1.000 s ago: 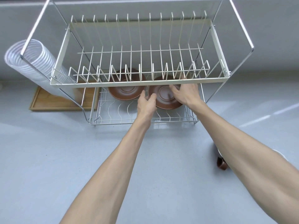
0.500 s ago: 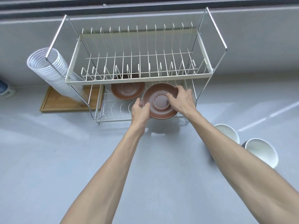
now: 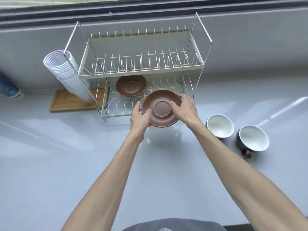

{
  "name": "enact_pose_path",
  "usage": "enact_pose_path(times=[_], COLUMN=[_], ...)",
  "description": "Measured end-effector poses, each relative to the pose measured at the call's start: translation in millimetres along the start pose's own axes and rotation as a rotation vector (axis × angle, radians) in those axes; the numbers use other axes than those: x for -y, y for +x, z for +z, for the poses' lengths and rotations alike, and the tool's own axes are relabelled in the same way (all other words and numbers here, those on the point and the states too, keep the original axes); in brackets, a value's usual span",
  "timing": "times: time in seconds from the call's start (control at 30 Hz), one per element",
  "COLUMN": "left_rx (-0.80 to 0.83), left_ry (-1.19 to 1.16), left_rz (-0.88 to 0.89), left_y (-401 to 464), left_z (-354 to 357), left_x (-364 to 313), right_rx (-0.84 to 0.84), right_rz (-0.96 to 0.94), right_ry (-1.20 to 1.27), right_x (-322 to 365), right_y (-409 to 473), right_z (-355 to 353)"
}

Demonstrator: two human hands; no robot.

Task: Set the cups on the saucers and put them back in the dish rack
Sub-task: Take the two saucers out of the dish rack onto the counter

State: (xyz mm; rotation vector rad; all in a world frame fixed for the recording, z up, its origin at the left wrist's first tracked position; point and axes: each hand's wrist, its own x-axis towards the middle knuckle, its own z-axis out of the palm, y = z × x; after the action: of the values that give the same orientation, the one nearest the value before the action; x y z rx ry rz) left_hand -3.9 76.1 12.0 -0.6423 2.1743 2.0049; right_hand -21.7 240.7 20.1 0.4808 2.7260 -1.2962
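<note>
Since the earlier frames the saucer [image 3: 161,108] has been drawn out of the lower tier of the rack [image 3: 141,70] and is now carried past its front edge, above the tabletop [image 3: 83,155]. The fingers [image 3: 175,104] of the right hand [image 3: 184,110] are curled over the saucer's right rim, and the left hand [image 3: 140,116] is clamped on the left rim with the thumb laid on the upper face; the saucer is thus pinched from both sides and held nearly level, slightly tipped toward the viewer. A second saucer [image 3: 131,85] is seen lying flat on the lower tier, behind and to the left of the held one and apart from it. Two cups [image 3: 219,125] [image 3: 252,140], white inside and dark outside, stand upright on the tabletop to the right of the hands, near each other; whether they touch cannot be told. The nearer cup lies just beside the right forearm, so the right hand is judged the closer one for fetching it once the saucer has been set down. The bare tabletop directly beneath the saucer appears the likely resting place. A stack of plastic cups [image 3: 66,74] leans at the rack's left end above a wooden tray [image 3: 70,102].
</note>
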Motion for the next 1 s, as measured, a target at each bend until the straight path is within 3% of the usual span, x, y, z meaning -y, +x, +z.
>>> enact_pose_path(times=[0.27,0.6,1.0], left_rx=[0.058,0.160,0.409], left_ry=[0.049,0.138,0.301], left_rz=[0.026,-0.073,-0.083], left_y=[-41,-91,-134], left_z=[-5,9,58], left_x=[19,62,100], right_rx=[-0.051,-0.131,-0.263], right_rz=[0.079,0.229,0.429], right_ry=[0.089,0.183,0.234], right_x=[-31,-95,-177], right_y=[-53,-120,-180], right_z=[-5,-1,-23])
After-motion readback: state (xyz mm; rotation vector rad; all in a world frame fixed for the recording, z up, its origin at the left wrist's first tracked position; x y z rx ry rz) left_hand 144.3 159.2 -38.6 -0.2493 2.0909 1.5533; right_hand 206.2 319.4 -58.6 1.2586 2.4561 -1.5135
